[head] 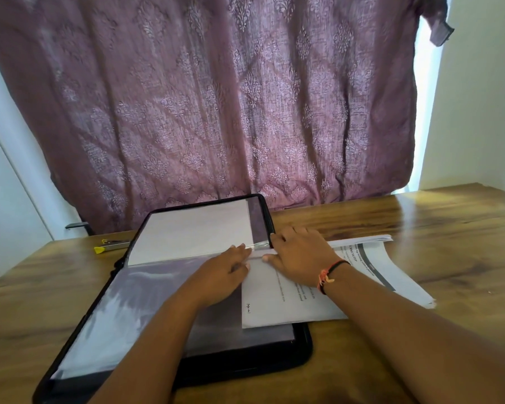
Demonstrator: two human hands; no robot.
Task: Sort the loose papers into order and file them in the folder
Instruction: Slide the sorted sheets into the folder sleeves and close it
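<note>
one filed sheet (193, 228) lies in the display folder (302, 345) while left hand (219, 275) and right hand (298, 255) (fingers flat, gripping nothing) press the next sheet (274, 307), the printed stack (391, 275) unfiled.

Both forearms are reaching forward and converging. The left hand (225, 275) is lying palm-down, fingers nearly straight (tips almost meeting the other thumb). The right hand (301, 258) is resting flat, fingers spreading.

Black folder (299, 357), white papers (289, 304), mauve damask-patterned curtain (204, 97), brown woodgrain table (449, 228), yellow-tipped cutter (108, 246)
</note>
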